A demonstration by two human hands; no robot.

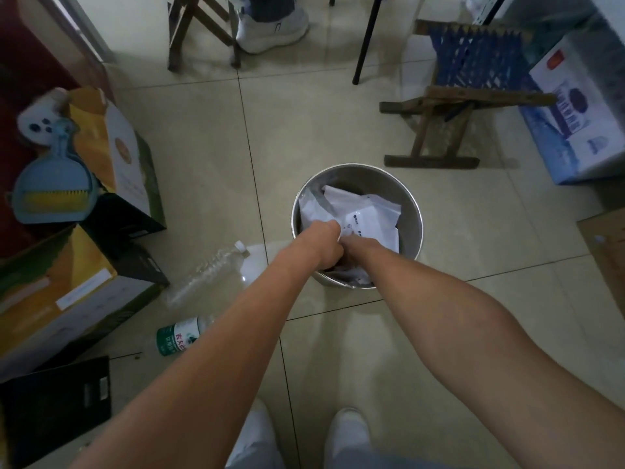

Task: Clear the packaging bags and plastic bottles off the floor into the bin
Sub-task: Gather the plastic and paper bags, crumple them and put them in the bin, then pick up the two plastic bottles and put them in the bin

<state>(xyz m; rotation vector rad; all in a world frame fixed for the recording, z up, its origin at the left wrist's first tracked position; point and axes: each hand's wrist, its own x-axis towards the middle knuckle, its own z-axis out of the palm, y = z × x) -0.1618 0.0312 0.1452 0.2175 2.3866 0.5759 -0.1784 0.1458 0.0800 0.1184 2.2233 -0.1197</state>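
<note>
Both hands inside bin (417, 211): left hand (323, 243) fisted on packaging bags (368, 220); right hand (350, 247) grip indeterminate. Bottles (206, 275) lie left of left forearm.

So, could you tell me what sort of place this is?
Probably a lived-in room or small office used for storage: tiled floor, a folding stool, and cardboard boxes along the wall.
</note>
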